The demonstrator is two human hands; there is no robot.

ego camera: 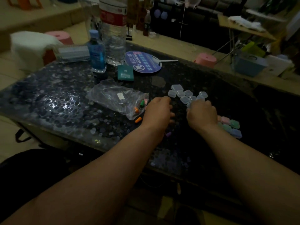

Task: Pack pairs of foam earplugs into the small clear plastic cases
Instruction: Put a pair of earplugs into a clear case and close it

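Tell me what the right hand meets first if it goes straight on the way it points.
The cluster of small clear square plastic cases: the right hand points forward at them, its fingers already at the nearest case. Whether they touch it is unclear.

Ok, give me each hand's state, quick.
Left hand: curled, back to the camera, cannot tell.
Right hand: over the clear cases, grip cannot be told.
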